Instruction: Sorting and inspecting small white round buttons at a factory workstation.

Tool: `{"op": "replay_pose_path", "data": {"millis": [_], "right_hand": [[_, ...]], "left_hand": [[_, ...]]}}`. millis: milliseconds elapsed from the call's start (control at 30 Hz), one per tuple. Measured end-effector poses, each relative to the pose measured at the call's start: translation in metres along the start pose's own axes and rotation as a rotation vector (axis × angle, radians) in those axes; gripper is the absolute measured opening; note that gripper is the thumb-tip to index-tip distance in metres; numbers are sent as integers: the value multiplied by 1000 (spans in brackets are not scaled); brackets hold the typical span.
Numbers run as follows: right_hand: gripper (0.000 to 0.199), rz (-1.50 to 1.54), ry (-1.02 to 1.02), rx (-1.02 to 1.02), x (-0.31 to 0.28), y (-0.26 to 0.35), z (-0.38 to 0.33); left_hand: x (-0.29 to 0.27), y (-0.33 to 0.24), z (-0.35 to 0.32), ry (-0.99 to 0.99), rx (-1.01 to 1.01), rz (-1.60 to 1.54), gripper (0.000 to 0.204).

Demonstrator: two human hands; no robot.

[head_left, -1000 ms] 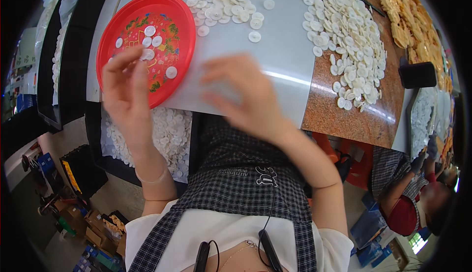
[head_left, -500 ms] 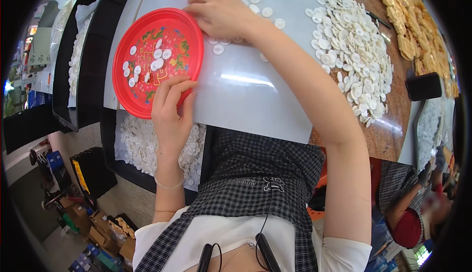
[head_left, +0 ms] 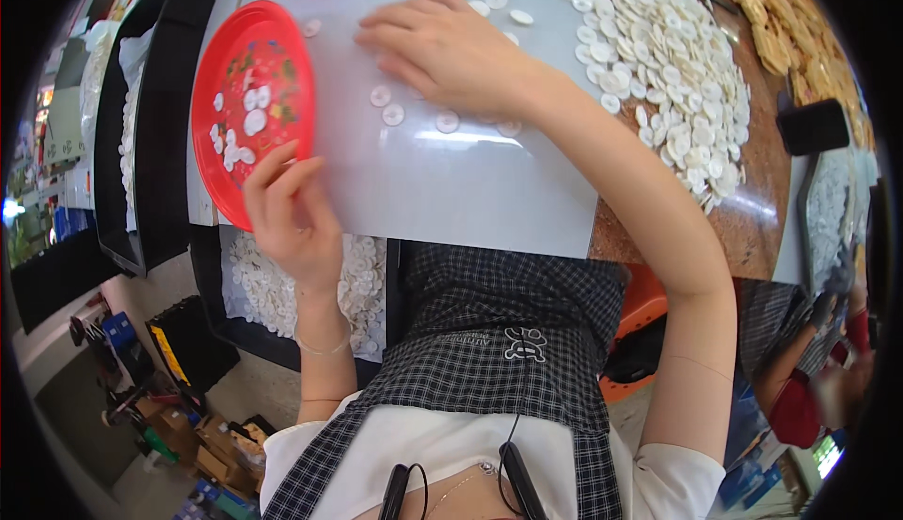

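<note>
A grey desk (head_left: 451, 196) crosses the upper middle. Left of centre, the left hand (head_left: 293, 224) curls by the rim of a red plate (head_left: 213, 158), its grip impossible to tell. The right hand (head_left: 461, 55), upper centre, reaches with fingers outstretched among loose white discs (head_left: 447, 121). The plate, upper left, carries more.

Red tray (head_left: 209, 87); wht discs (head_left: 673, 69); blk/wht chk apron (head_left: 442, 299).
</note>
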State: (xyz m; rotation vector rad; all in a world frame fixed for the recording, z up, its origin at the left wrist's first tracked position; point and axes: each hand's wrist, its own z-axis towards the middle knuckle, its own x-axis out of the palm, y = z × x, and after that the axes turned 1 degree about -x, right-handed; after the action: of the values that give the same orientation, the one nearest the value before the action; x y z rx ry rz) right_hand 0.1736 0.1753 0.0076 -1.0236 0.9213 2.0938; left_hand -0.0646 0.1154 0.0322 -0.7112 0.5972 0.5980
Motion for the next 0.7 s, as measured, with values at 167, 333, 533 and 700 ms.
{"op": "replay_pose_path", "data": {"millis": [167,333,533,700], "right_hand": [[38,-37,36,46,31,-4,51],[39,-22,161,50,55,4,69],[33,-114,184,-25,4,40,-10],[24,30,192,-5,-37,21,1]], "left_hand": [[-2,0,2,-91,35,38,14],[3,-3,1,-61,10,9,12],[9,2,-1,12,-29,-53,15],[20,10,5,46,-8,-45,16]]}}
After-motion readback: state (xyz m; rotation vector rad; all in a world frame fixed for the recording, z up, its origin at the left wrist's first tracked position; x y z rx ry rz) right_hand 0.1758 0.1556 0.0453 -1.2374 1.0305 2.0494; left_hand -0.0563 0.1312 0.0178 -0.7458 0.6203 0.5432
